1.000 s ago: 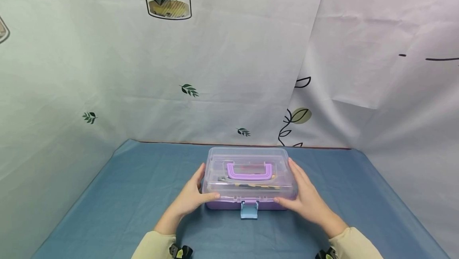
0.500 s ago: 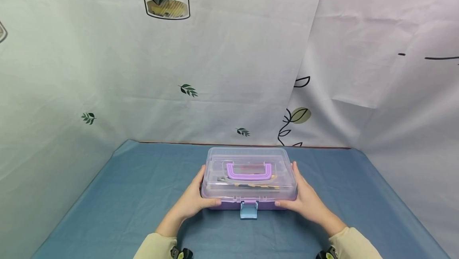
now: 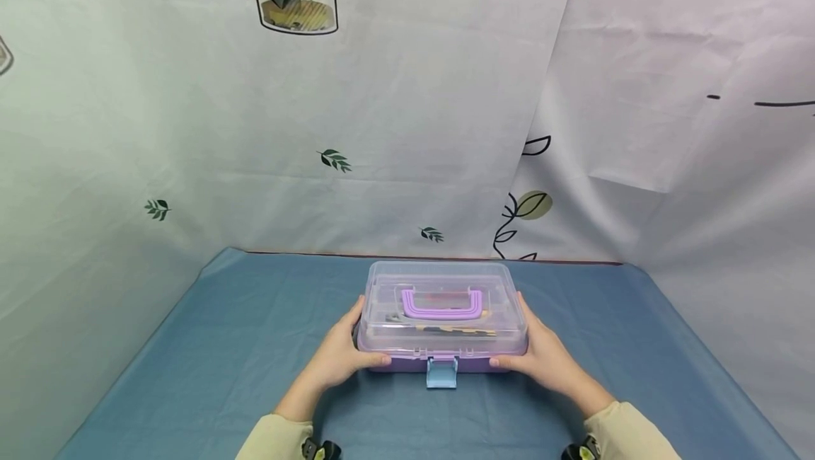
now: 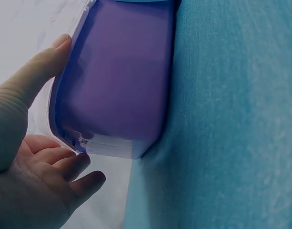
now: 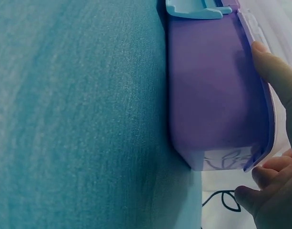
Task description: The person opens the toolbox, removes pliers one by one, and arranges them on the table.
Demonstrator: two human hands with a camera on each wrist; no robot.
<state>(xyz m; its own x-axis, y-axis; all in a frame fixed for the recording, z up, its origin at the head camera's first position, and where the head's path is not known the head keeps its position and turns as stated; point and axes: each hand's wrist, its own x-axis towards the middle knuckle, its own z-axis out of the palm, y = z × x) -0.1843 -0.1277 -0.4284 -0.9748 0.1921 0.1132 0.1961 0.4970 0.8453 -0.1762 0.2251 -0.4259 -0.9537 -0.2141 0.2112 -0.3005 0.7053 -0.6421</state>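
A plastic storage box with a clear lid [image 3: 388,304], purple handle [image 3: 442,314] and purple base [image 4: 117,76] sits on the blue cloth. Its light blue latch [image 3: 442,375] hangs flipped down at the front. My left hand [image 3: 337,354] grips the lid's left corner, thumb on the front rim and fingers along the side. At the opposite corner, my right hand [image 3: 544,357] holds the lid the same way; its thumb [image 5: 267,59] presses the rim. The lid still rests on the base. Thin items show dimly through it, their kind unclear.
Blue cloth [image 3: 255,332] covers the table around the box. Behind and at both sides hangs a pale printed curtain [image 3: 407,92], close to the table's back edge.
Both hands have shifted slightly down along the box's sides, with the right fingers lower beside the lid and the thumbs settled at the front rim. The box has barely moved.
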